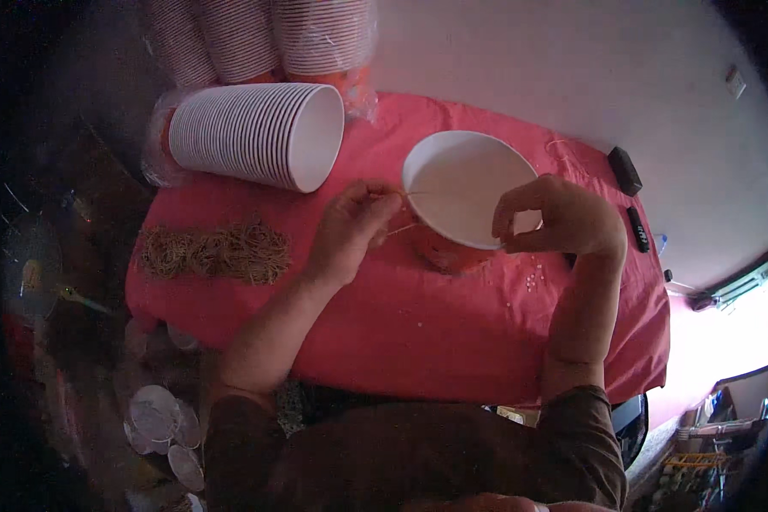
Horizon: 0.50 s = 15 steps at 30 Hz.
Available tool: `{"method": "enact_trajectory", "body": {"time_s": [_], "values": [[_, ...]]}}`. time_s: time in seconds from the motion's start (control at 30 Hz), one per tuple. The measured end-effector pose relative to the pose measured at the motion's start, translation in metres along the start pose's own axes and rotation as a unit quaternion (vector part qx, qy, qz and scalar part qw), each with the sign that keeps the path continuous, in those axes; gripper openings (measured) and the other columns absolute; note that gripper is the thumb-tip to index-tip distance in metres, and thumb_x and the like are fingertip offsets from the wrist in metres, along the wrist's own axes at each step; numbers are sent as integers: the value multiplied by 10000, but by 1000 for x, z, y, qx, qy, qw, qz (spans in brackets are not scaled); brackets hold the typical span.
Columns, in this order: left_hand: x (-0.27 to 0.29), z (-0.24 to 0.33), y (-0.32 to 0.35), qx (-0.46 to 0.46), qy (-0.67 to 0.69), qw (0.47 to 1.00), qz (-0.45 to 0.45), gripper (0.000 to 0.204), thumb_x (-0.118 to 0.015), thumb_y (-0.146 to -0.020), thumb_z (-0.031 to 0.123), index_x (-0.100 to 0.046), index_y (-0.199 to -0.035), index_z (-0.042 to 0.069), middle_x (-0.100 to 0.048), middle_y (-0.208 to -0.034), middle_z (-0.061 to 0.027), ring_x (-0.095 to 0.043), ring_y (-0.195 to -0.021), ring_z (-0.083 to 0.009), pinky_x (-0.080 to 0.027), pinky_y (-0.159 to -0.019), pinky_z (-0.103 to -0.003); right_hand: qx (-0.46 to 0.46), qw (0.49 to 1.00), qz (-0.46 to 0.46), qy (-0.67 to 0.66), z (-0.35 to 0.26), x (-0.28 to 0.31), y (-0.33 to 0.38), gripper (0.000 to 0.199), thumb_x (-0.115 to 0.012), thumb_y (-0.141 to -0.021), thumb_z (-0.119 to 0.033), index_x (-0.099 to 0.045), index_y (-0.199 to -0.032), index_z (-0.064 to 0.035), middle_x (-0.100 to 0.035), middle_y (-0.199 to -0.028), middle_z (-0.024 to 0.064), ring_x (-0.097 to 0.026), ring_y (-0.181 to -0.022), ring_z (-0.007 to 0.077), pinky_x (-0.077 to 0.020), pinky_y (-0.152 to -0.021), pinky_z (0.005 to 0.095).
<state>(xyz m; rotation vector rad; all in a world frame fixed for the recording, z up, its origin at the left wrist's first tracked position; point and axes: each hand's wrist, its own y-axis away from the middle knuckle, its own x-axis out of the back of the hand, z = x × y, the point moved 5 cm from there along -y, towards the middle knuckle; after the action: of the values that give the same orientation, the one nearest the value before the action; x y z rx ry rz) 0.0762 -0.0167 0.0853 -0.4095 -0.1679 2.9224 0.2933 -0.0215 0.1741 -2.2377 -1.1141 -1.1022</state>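
Note:
A large paper bucket (452, 247), white inside and red outside, stands in front of me with its mouth tilted my way. To the left of its rim, my left hand (358, 224) pinches a thin cord (401, 229), whose short end sticks out toward the bucket. My right hand (563, 218) is curled at the bucket's right rim, thumb and fingertips closed together. Whatever those right fingertips hold is too small to make out. A heap of tangled brown cords (218, 252) lies on the cloth, left of my left hand.
A stack of nested white buckets (247, 135) lies at the back left, with taller wrapped stacks (324, 38) behind. Small white bits (533, 280) dot the red tablecloth (401, 341). A dark block (625, 171) and a black marker-like object (638, 229) sit along the right edge.

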Motion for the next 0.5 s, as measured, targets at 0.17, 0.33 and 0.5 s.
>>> {"method": "enact_trajectory", "body": {"time_s": [0.17,0.33,0.5], "values": [[3,-1,1,-21,-27,999,-10,150,-585,-884,188,-575,-961,60,-466,-640,61,-389,-531,-26,-302,-461,-194,60,997,11,-40,-10,3,-2,94,-672,-721,-15,-628,-804,-15,-636,-809,56,-608,-796,156,-478,-742,285],[0,0,3,-16,-25,1000,-11,143,-577,-888,182,-570,-958,57,-470,-648,59,-394,-539,-27,-312,-470,-191,29,995,97,-26,-10,6,4,170,-695,-722,-163,-630,-824,-43,-643,-805,90,-625,-798,221,-487,-729,341],[1,1,6,-12,-32,999,-5,146,-573,-891,179,-571,-968,55,-477,-657,59,-397,-544,-25,-314,-474,-191,-69,988,67,122,-1,2,8,124,-715,-709,-95,-654,-805,-45,-634,-839,68,-607,-802,190,-468,-747,292]]}}
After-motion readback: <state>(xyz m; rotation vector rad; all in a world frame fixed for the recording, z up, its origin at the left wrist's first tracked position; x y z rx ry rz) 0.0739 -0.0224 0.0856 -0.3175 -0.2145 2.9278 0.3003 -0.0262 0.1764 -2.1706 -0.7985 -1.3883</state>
